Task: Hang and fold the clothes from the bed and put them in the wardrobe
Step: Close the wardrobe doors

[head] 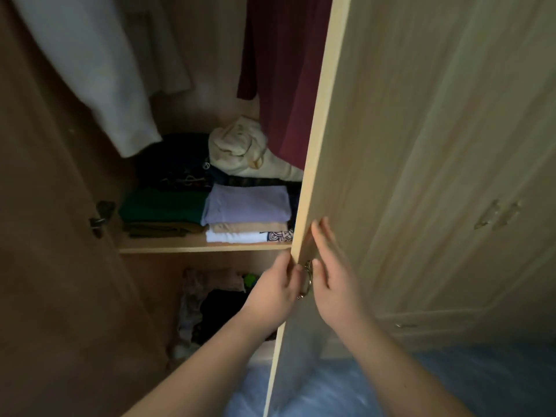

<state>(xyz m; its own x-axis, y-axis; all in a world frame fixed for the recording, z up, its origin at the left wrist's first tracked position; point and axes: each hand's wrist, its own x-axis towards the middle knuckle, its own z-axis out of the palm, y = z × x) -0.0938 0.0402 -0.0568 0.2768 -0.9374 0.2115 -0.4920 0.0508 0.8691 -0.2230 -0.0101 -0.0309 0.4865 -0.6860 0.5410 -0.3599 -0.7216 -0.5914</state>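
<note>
The wardrobe stands open, its pale wooden right door (376,145) seen nearly edge-on. My left hand (275,291) grips that door's edge beside a small metal handle (307,279). My right hand (332,273) lies flat on the door's outer face, fingers spread. On the shelf (195,245) lie folded clothes: a lilac top (246,203) over beige and white pieces, and a green piece (164,206) over olive ones. Behind them sit dark garments and a cream bundle (240,145). A white garment (99,70) and a maroon garment (282,70) hang above.
The brown inner face of the left door (51,236) fills the left side, with a metal lock fitting (100,218). Loose dark and patterned clothes (210,302) lie in the compartment below the shelf. More closed wardrobe doors (481,206) are at right. The floor (346,386) is pale blue.
</note>
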